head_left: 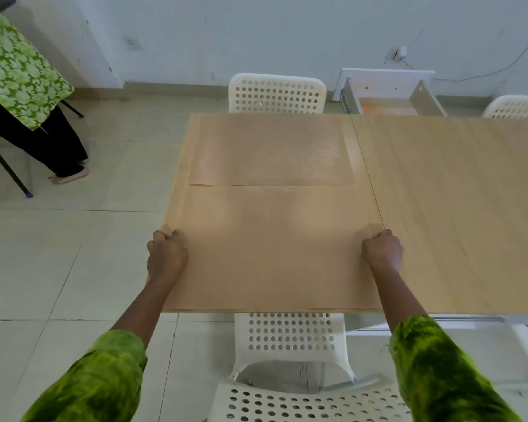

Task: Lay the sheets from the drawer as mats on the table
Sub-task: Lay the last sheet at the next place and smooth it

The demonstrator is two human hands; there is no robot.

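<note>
While a wooden table (454, 214) fills the room's centre, two tan sheets lie flat on its left end: the far sheet (272, 149) and, just before it, the near sheet (272, 248), whose side edges the left hand (166, 255) and right hand (382, 252) pinch in closed fists.

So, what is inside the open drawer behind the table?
The drawer shows an orange-tinted bottom, maybe a sheet; I cannot tell. The table edge hides its near part.
</note>
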